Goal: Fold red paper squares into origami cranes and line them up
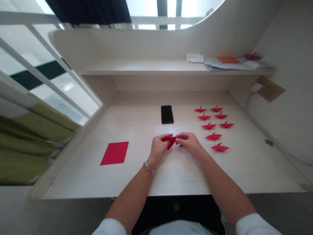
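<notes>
Between my two hands, just above the middle of the desk, is a red folded paper crane, partly hidden by fingers. My left hand pinches it from the left, thumb and fingers closed on the paper. From the other side my right hand grips its right end with the fingertips. Several finished red paper cranes stand in two columns to the right of my hands. A flat red sheet of paper lies on the left of the desk.
A black phone lies beyond my hands on the pale desk. Papers, an orange piece and a red folded item rest on the shelf. At right, a cable runs from a wall socket.
</notes>
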The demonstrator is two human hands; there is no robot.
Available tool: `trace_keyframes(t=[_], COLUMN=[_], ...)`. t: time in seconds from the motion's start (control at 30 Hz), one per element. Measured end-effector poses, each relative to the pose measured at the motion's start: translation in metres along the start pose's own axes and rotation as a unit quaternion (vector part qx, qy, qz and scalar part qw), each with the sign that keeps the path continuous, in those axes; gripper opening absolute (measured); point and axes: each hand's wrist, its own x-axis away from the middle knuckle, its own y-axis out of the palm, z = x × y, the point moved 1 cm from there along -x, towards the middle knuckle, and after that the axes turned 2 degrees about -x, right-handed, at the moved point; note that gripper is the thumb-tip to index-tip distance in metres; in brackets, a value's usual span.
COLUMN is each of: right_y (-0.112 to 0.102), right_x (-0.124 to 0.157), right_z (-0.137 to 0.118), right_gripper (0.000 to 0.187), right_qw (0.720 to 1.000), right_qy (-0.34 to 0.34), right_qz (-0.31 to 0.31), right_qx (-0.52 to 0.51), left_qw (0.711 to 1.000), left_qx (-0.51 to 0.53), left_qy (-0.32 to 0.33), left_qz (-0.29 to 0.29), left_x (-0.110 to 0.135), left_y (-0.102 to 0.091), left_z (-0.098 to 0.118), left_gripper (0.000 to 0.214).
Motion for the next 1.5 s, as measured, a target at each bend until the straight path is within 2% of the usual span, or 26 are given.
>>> trace_keyframes(t=[0.23,0.73,0.87,0.97,1.07,1.17,1.33,1.5], right_y=[-0.004,0.008,0.010,0.009,0.007,0.006,0.007,0.007], right_x=[0.001,-0.002,-0.004,-0.005,-0.004,-0.004,-0.004,-0.004], right_z=[-0.002,0.004,0.009,0.011,0.011,0.011,0.010,0.009], right_gripper=[0.025,0.029,0.027,0.029,0.032,0.029,0.028,0.032], right_qw=[1.000,0.991,0.991,0.996,0.996,0.997,0.997,0.999], right_qy=[0.025,0.070,0.058,0.007,-0.027,-0.019,0.006,-0.024], right_qz=[-0.011,0.035,0.040,0.032,0.005,0.013,0.029,0.019], right_qx=[0.006,-0.111,-0.113,-0.088,-0.085,-0.078,-0.068,-0.038], left_qw=[0.998,0.981,0.985,0.990,0.997,1.000,0.999,1.000], left_qx=[-0.049,-0.150,-0.128,-0.104,-0.058,-0.010,0.047,0.030], left_qy=[0.043,0.119,0.111,0.098,0.060,0.021,-0.005,0.001], left_qz=[-0.014,-0.009,-0.008,-0.004,0.001,0.001,-0.005,-0.002], left_x=[0.004,0.007,0.007,0.005,0.002,-0.001,-0.002,-0.001], left_y=[-0.001,-0.001,-0.002,-0.002,-0.002,-0.001,0.000,0.001], left_z=[0.006,0.008,0.007,0.004,0.001,0.000,-0.001,-0.001], left_gripper=[0.025,0.028,0.030,0.032,0.031,0.035,0.039,0.031])
